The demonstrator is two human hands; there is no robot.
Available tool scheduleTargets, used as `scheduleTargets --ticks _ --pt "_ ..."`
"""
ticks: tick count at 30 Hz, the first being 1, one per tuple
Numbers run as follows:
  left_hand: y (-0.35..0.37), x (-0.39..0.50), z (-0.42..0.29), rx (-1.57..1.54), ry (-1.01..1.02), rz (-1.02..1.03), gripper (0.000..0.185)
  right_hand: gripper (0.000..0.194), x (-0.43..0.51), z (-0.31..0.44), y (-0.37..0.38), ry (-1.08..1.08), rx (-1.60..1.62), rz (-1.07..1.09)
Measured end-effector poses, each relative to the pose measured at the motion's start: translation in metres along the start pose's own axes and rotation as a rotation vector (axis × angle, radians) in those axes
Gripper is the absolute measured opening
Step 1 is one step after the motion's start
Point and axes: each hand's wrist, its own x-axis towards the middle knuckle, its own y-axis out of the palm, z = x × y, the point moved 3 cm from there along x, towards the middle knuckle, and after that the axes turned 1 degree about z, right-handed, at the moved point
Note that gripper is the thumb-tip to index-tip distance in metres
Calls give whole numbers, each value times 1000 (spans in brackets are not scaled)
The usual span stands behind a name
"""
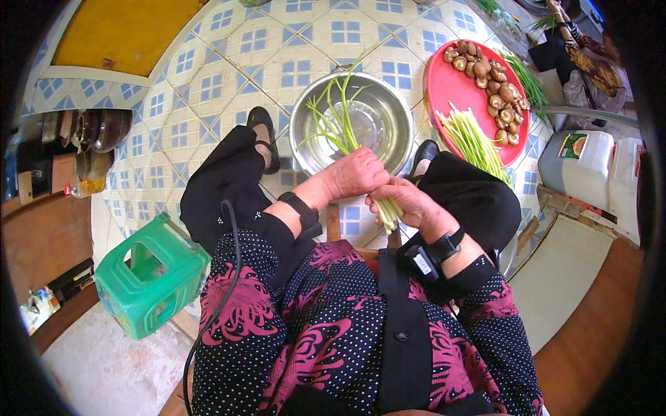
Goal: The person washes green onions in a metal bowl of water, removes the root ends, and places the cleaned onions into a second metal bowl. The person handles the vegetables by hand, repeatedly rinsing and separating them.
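A bunch of thin green stalks [343, 122], stripped of most leaves, is held in both hands over the near rim of a steel basin [400, 156]. My left hand [356, 171] is closed around the middle of the bunch. Just to its right, my right hand [408, 203] grips the pale lower ends, which stick out below the fingers. The basin stands on the floor between my feet and seems to hold water. At its right lies a round red tray [442, 78] bearing brown mushrooms [481, 67] and a pile of pale green stalks [473, 140].
A green plastic stool [151, 275] stands at the left, near shelves with pots [99, 130]. White plastic containers [577, 161] are at the right. Long green leaves [528, 86] lie beyond the tray. Another person [593, 67] sits at the upper right, hands raised.
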Motion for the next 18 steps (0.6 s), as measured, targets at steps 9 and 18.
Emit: scheduleTargets --ticks 9,18 --pt "64 -34 30 -171 -21 277 5 23 51 -52 -22 -4 -62 -250" --pt "139 -85 140 123 -382 752 17 27 87 -53 -44 130 35 -352"
